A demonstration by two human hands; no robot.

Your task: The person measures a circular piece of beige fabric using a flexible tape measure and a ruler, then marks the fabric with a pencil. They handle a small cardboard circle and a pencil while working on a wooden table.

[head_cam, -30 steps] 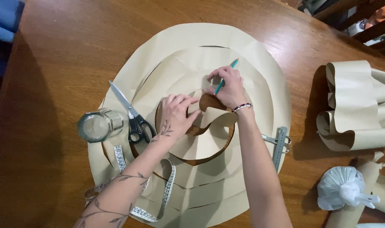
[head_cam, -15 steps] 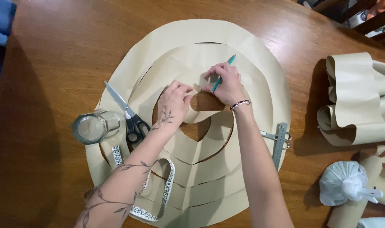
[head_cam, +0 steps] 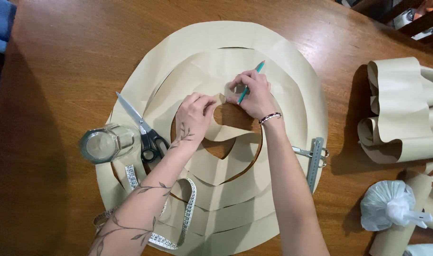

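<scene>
The left hand (head_cam: pixel 193 114) lies palm down on the stacked paper rings (head_cam: pixel 216 61), its fingertips bent and pinching a small raised flap of paper at the inner edge of the top ring, where the round hole shows the wooden table (head_cam: pixel 60 57) beneath. The right hand (head_cam: pixel 253 92) rests just beside it, touching the same flap with its fingertips while a teal pencil (head_cam: pixel 251 82) is gripped between the fingers, its end pointing up toward the far edge of the table. A beaded bracelet (head_cam: pixel 270 117) sits on the right wrist. The paper rings, cut from tan paper and laid one inside another, cover the middle of the table. On their left side lie black-handled scissors (head_cam: pixel 147 135), blades pointing toward the far left corner, and just beside them stands a clear glass jar (head_cam: pixel 105 142), half on the paper and half on the wood. A white measuring tape (head_cam: pixel 178 223) curls over the near edge of the rings, under the left forearm. A metal ruler (head_cam: pixel 315 161) lies at the right edge of the rings, by the right forearm. Toward the right edge of the table are loose rolls of paper (head_cam: pixel 401 109) and, nearer, a tied white plastic bag (head_cam: pixel 387 206).
</scene>
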